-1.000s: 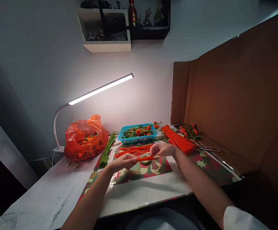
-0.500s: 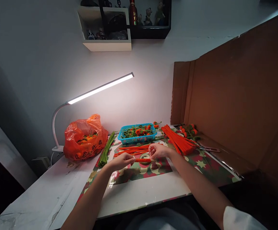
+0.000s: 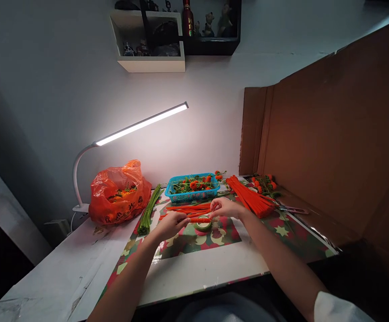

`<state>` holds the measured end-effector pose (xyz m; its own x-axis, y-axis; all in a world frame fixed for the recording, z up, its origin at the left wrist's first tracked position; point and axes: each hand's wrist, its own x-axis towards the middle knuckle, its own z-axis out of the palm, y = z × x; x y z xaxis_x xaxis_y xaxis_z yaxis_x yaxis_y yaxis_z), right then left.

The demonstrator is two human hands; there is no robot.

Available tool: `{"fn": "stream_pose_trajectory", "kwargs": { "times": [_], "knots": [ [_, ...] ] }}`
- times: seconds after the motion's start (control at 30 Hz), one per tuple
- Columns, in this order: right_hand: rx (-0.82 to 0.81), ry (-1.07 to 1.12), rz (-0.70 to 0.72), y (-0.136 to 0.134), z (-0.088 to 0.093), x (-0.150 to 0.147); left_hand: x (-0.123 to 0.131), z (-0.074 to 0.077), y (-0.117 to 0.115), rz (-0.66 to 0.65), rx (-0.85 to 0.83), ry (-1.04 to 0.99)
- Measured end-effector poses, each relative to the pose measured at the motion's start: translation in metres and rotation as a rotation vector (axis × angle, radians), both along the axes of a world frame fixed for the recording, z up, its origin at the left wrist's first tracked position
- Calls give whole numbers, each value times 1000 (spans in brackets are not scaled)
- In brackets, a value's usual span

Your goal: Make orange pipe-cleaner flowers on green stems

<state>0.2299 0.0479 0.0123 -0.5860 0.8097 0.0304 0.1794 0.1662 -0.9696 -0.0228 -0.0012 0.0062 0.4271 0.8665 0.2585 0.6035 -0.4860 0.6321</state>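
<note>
An orange fuzzy coil (image 3: 199, 220) lies level between my two hands. My left hand (image 3: 173, 223) pinches its left end. The fingertips of my right hand (image 3: 226, 208) are pressed together at its right end, on something thin and hard to make out. Just under the coil sits a roll of green tape (image 3: 203, 226) on the patterned mat. Behind my hands lie loose orange-red stems (image 3: 187, 209). A thick bundle of orange-red stems (image 3: 251, 197) rests to the right of my right hand.
A blue basket (image 3: 191, 195) of orange flowers stands at the back. Green stems (image 3: 150, 210) and an orange plastic bag (image 3: 118, 194) are on the left, by the lamp (image 3: 142, 124). Scissors (image 3: 293, 209) lie right, near orange flowers (image 3: 264, 183) and a cardboard wall (image 3: 331, 134).
The coil and both hands have risen slightly in view, showing more of the tape roll. My right hand has shifted slightly right.
</note>
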Motion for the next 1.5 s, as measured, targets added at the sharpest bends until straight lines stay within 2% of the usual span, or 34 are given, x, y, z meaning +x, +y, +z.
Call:
{"fn": "stream_pose_trajectory", "kwargs": {
  "times": [0.2, 0.43, 0.53, 0.7, 0.8, 0.9, 0.97, 1.07, 1.17, 1.27, 1.5],
  "knots": [
    [-157, -13, 72, 11, -1, 13, 7, 0, -4, 11, 271, 37],
    [-249, -84, 191, 21, -14, 14, 14, 0, -9, -47, 367, 126],
    [-235, -113, 237, 20, -15, 12, 18, 1, -11, -53, 409, 196],
    [-85, -180, 276, 14, -11, 7, 13, 8, -9, 35, 531, 400],
    [-92, -130, 300, 12, -7, 6, 5, 11, -6, 106, 586, 435],
    [-145, -120, 314, 12, -4, 9, 1, 11, -6, 113, 606, 448],
    [-237, -95, 282, 15, -2, 12, 1, 11, -7, 96, 611, 443],
    [-397, -62, 144, 21, 0, 17, 1, 10, -7, 89, 625, 418],
    [-477, -105, 85, 25, 2, 24, -1, 9, -5, 108, 642, 400],
    [-460, -101, 104, 24, 4, 30, -3, 8, -4, 122, 642, 406],
    [-251, 62, 130, 19, 1, 29, -3, 5, -3, 113, 601, 401]
  ]
}}
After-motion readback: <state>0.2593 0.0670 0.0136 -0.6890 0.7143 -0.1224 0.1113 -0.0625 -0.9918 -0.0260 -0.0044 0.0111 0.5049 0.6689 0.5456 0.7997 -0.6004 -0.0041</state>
